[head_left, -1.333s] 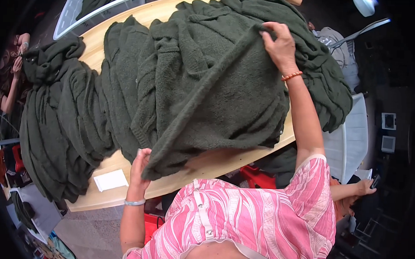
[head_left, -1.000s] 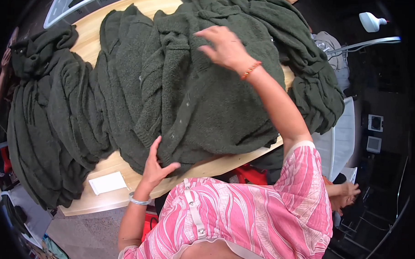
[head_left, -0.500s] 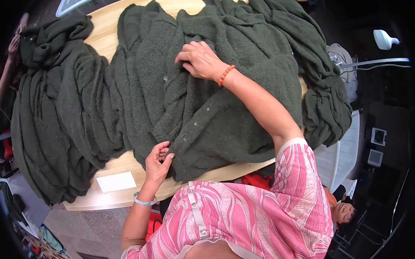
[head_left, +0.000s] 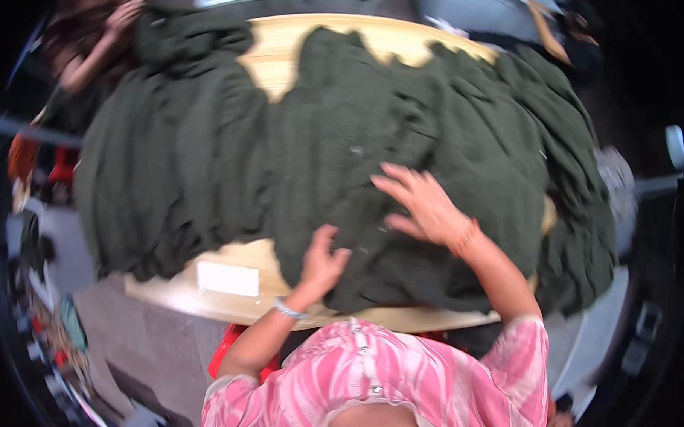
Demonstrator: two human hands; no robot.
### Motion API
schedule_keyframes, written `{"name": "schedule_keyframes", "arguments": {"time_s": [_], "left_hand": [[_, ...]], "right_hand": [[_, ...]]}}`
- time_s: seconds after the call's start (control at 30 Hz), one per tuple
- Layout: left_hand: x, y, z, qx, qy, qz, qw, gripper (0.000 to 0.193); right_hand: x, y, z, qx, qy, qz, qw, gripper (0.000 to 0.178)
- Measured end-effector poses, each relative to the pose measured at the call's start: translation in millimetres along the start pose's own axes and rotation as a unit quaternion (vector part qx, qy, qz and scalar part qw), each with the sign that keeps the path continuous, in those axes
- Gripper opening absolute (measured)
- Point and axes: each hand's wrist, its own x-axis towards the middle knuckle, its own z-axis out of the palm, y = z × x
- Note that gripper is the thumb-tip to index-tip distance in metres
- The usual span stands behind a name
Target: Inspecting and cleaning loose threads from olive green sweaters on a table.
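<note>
A dark green knit sweater [head_left: 338, 100] lies spread in front of me, wrinkled, with small pale specks on its surface. Over its middle is my right hand [head_left: 426, 207], fingers spread and apart from one another; whether the fingertips touch the knit I cannot tell. My left hand [head_left: 323, 267] rests by the near edge of the sweater, its thumb and fingers parted, with nothing seen between them. The picture is blurred by motion, so the finer folds do not show.
More dark green knitwear [head_left: 171, 155] is heaped on the left, and another bunched heap [head_left: 584, 192] hangs at the right end. A white card [head_left: 227, 279] lies on the pale wooden table [head_left: 284, 46]. At the upper left another person's hand [head_left: 125, 16] shows.
My right hand has come nearer to me over the sweater, and its curled fingers have spread out. My left hand stays by the near edge. The whole view has turned and shifted.
</note>
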Motion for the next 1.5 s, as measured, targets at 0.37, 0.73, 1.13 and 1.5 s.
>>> {"name": "schedule_keyframes", "arguments": {"time_s": [0.37, 0.73, 1.13, 1.5], "left_hand": [[-2.9, 18.8, -33.2, 0.051, 0.112, 0.160, 0.980, 0.033], [81.9, -130.1, -212.6, 0.190, 0.214, -0.029, 0.958, 0.071], [-3.4, -95.3, -207.8, 0.192, -0.124, 0.151, 0.962, 0.071], [105.4, -72.3, -305.2, -0.470, 0.005, -0.142, 0.871, 0.073]], "right_hand": [[-40.2, 48.3, 84.3, -0.170, 0.002, 0.117, 0.979, 0.008], [83.1, -83.5, 7.2, 0.321, -0.027, 0.171, 0.931, 0.061], [281.5, -168.1, 205.9, 0.213, 0.064, 0.353, 0.909, 0.124], [128.9, -212.1, 7.5, 0.388, -0.145, 0.136, 0.900, 0.046]]}}
